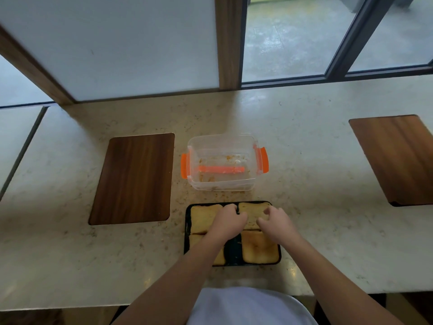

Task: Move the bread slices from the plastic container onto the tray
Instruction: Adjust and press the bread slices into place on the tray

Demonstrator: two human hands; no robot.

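Observation:
A black tray (186, 231) lies near the counter's front edge with several toasted bread slices on it. Both of my hands are over its far right slice (251, 213), which lies flat on the tray. My left hand (228, 222) has curled fingers on that slice's left edge. My right hand (277, 222) has bent fingers on its right part. The other slices are a far left one (202, 218), a near right one (259, 250), and a near left one (220, 258) mostly hidden by my left forearm. Just beyond the tray, the clear plastic container (223, 164) with orange clips holds only crumbs.
A dark wooden board (133, 178) lies left of the container, and another wooden board (398, 158) lies at the far right. Crumbs are scattered on the marble counter between container and tray. A wall panel and a window run along the counter's back.

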